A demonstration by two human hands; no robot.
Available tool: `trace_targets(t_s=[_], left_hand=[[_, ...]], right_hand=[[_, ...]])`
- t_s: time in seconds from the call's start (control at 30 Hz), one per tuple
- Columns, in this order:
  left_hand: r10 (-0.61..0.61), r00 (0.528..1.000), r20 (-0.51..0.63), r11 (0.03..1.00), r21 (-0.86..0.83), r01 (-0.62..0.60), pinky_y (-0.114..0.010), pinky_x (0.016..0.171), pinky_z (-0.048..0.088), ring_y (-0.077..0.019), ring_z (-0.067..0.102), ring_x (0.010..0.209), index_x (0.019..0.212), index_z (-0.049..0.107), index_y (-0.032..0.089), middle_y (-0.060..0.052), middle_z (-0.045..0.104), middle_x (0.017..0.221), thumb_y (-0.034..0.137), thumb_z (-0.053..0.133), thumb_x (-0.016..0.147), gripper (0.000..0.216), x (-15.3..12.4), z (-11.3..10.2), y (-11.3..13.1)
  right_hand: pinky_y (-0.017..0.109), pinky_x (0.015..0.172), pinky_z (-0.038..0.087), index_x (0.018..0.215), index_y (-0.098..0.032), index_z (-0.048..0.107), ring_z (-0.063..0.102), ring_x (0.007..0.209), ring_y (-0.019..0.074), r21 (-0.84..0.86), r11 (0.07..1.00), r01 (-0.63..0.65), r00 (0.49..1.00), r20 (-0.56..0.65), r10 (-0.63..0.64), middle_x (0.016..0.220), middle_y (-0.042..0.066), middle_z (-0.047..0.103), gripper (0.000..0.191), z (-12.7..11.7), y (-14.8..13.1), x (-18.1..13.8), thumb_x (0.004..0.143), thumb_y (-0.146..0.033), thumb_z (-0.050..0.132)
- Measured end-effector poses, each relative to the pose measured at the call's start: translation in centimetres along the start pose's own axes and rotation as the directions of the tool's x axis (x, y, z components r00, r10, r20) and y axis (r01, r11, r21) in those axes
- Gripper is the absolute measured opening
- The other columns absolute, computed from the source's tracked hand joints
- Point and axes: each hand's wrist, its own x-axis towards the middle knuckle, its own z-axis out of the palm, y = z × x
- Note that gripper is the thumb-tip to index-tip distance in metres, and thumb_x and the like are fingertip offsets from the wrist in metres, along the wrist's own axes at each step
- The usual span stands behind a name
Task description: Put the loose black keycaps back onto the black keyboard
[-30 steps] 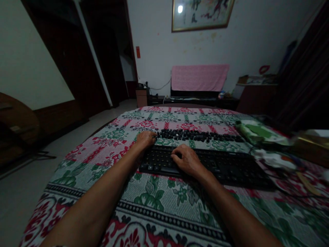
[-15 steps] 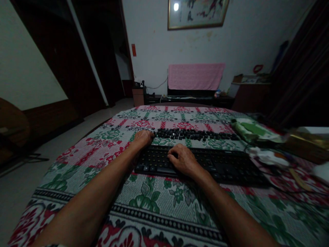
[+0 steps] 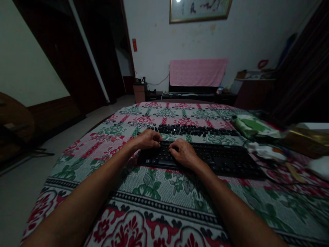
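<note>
A black keyboard (image 3: 223,164) lies on the patterned cloth in front of me, many of its keys without caps and some caps left along the bottom row. Over its upper left part is my left hand (image 3: 149,139), fingers bent together; anything between the fingertips is too small to make out. My right hand (image 3: 183,152) rests on the middle of the keyboard, its thumb and fingers curled toward each other, and their tips are partly hidden. Beyond the keyboard, loose black keycaps (image 3: 196,130) are spread in a long band.
A green-and-white soft pack (image 3: 253,126) lies at the right, with a brown and gold box (image 3: 305,139) beside it. Nearer are a crumpled white item (image 3: 267,151), a flat tan strip (image 3: 295,172) and dark cables. The floral tablecloth (image 3: 154,192) covers the table.
My left hand has moved from the near-left end of the keycap band, rightward and back over the keyboard. My right hand stays at about the same spot on the keyboard. The view has shifted slightly.
</note>
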Motion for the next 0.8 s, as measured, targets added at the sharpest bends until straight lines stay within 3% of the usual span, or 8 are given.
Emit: trace_targets(t_s=[0.1,0.17,0.43,0.57,0.8], left_hand=[[0.039,0.985,0.168,0.984,-0.177,-0.009,-0.018,0.057,0.036,-0.0091,0.051,0.063,0.089,0.058,0.015,0.002,0.059,0.072,0.028,0.056,0.061,0.031,-1.3,0.2,0.9],[0.067,0.977,0.202,0.972,-0.236,-0.018,-0.017,0.055,0.035,-0.0083,0.049,0.061,0.088,0.057,0.014,0.002,0.057,0.070,0.028,0.057,0.061,0.030,-1.9,0.4,1.1],[0.032,0.992,0.122,0.967,-0.256,0.001,-0.016,0.051,0.035,-0.0068,0.046,0.057,0.085,0.056,0.014,0.004,0.052,0.065,0.028,0.057,0.060,0.028,-2.6,1.2,1.6],[0.035,0.996,0.085,0.959,-0.283,-0.009,-0.016,0.052,0.035,-0.0068,0.047,0.058,0.083,0.056,0.014,0.004,0.052,0.066,0.026,0.057,0.060,0.026,-2.5,1.5,1.7],[0.011,0.990,0.143,0.873,-0.484,0.061,-0.017,0.053,0.037,-0.0060,0.047,0.056,0.081,0.058,0.012,0.002,0.056,0.066,0.026,0.054,0.062,0.023,-2.2,2.0,1.2]], right_hand=[[0.024,0.069,0.035,0.081,-0.019,0.061,0.050,0.077,0.0139,0.037,0.999,0.026,0.999,-0.028,-0.025,0.082,0.004,0.058,0.019,-0.1,-0.2,0.0,0.073,-0.026,0.045],[0.024,0.070,0.035,0.081,-0.019,0.062,0.050,0.077,0.0137,0.059,0.997,0.043,0.998,-0.041,-0.041,0.082,0.004,0.059,0.020,-0.2,-0.5,0.0,0.073,-0.026,0.044],[0.021,0.062,0.035,0.072,-0.019,0.065,0.051,0.071,0.0126,0.120,0.993,-0.019,0.999,0.047,0.013,0.075,0.003,0.061,0.034,-0.5,-2.3,0.0,0.076,-0.040,0.039],[0.020,0.058,0.034,0.071,-0.019,0.066,0.052,0.067,0.0114,0.155,0.985,-0.070,0.994,0.093,0.056,0.073,0.002,0.062,0.032,-0.3,-2.5,0.1,0.074,-0.040,0.042],[0.018,0.051,0.032,0.067,-0.018,0.066,0.052,0.061,0.0106,0.154,0.978,-0.141,0.978,0.174,0.113,0.066,0.001,0.062,0.030,0.0,-2.4,0.2,0.071,-0.038,0.044]])
